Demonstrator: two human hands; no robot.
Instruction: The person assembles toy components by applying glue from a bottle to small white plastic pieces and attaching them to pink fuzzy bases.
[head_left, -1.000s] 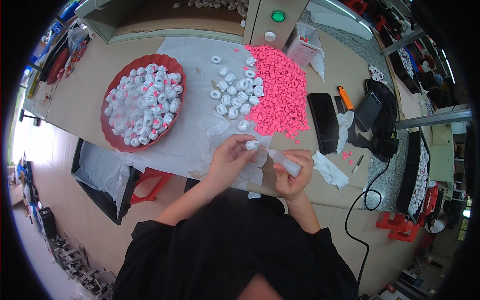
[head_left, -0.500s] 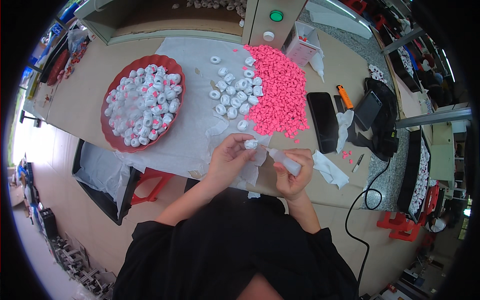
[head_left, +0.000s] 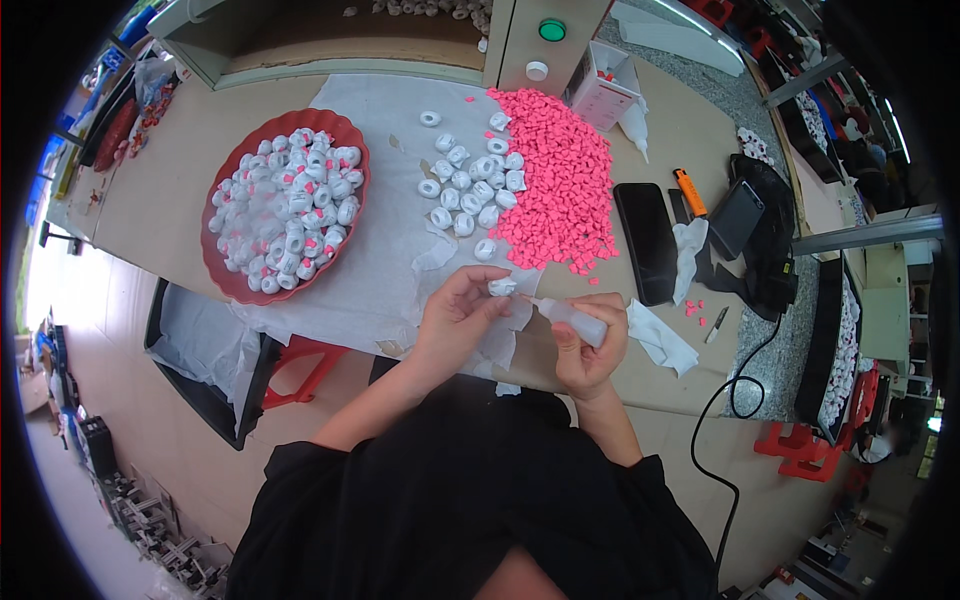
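Between the fingertips of my left hand (head_left: 452, 318) is a small white rounded piece (head_left: 502, 287). My right hand (head_left: 592, 360) is wrapped round a translucent squeeze bottle (head_left: 580, 325), tilted so that its thin nozzle points at the white piece; whether the tip touches it I cannot tell. Beyond my hands, several loose white ring-like pieces (head_left: 470, 203) lie on white paper (head_left: 395, 255). Right beside them spreads a heap of small pink pieces (head_left: 560, 180). A red scalloped bowl (head_left: 212, 255) at the left is filled with white pieces, many bearing a pink bit.
To the right lie a black phone (head_left: 645, 245), an orange-handled cutter (head_left: 690, 193), a crumpled tissue (head_left: 662, 340) and a dark cable (head_left: 715, 465). A white box (head_left: 603, 92) stands beside a post with a green button (head_left: 552, 30). A black bin (head_left: 245, 400) sits below the table's left edge.
The bottle in my right hand has tipped slightly flatter, its body a touch lower. My left hand and the white piece are almost where they were.
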